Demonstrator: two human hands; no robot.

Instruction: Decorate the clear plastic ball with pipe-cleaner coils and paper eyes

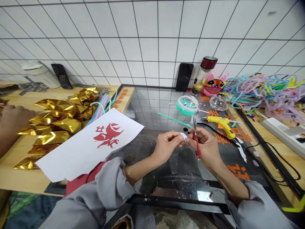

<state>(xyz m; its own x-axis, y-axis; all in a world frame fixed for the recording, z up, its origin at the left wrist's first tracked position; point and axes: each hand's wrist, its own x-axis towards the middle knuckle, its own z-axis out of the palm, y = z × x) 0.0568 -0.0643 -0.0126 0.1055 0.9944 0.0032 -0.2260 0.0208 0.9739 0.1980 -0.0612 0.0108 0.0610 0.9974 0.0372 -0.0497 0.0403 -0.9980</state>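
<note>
My left hand (168, 144) pinches a small piece of white paper (183, 135) over the dark glass tabletop (145, 152). On its other side, my right hand (205, 144) touches the same scrap with thumb and finger. Red-handled scissors (196, 140) are also held in my right hand, their blades pointing away from me. A large white sheet with a red print (78, 159) lies by my left forearm. Beyond my hands are a green pipe cleaner (175, 119) and a round green and clear piece ringed in pale fuzzy stem (187, 105).
A yellow glue gun (221, 123) with a black cable lies right of my hands. Further right are a pile of pipe cleaners (269, 92) and a white power strip (283, 133). Gold foil pieces (57, 122) sit left, near another person's hand (15, 121). A glass bottle (199, 79) stands behind.
</note>
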